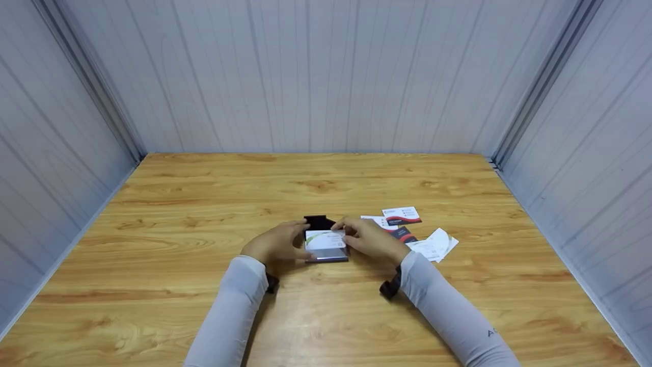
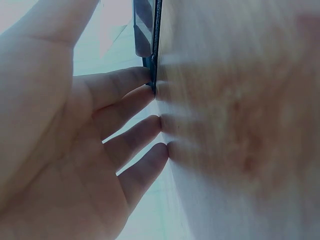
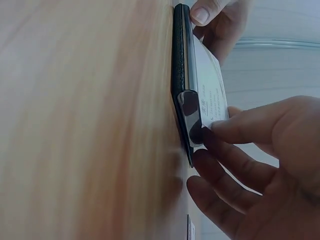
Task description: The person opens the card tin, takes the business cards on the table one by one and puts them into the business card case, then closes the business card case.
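A black business card case (image 1: 326, 259) with a shiny metal tray lies on the table, its dark lid (image 1: 318, 222) folded open at the back. A white business card (image 1: 323, 239) with a green curve sits over the tray, tilted up from it in the right wrist view. My left hand (image 1: 280, 242) holds the case at its left side, thumb at the front corner and fingertips along the edge and table. With thumb and index finger my right hand (image 3: 280, 150) pinches the white card at its right side; the other fingers reach beside the case.
Right of the case lie several loose cards: a white and red card (image 1: 402, 214), a dark card with a red stripe (image 1: 404, 234) and white cards (image 1: 435, 246) overlapping each other. The wooden table (image 1: 229, 183) meets panelled walls at the back and sides.
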Available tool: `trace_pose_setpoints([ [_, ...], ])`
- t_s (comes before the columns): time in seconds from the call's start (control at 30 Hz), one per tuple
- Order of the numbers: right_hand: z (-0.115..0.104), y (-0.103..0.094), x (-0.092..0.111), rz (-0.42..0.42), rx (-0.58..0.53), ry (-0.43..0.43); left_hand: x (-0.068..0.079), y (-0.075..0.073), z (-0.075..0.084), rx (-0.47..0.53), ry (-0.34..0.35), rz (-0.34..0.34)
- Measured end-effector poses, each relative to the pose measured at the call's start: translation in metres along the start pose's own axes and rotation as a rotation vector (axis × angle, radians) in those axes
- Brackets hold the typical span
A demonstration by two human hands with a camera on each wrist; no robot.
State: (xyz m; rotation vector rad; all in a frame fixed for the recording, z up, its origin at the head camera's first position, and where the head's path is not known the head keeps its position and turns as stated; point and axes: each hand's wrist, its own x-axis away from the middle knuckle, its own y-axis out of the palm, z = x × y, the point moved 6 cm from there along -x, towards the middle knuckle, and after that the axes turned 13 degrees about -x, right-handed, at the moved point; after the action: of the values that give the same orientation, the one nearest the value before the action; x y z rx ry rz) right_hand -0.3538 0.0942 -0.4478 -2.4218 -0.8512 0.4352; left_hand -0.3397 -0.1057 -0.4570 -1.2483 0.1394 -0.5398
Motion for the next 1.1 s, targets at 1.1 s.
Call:
trace_pose_setpoints([
  [1.1,-0.007,0.001,0.009,-0.233,0.145,-0.032,0.003,-0.002,0.002,0.025,0.0,-0.005],
])
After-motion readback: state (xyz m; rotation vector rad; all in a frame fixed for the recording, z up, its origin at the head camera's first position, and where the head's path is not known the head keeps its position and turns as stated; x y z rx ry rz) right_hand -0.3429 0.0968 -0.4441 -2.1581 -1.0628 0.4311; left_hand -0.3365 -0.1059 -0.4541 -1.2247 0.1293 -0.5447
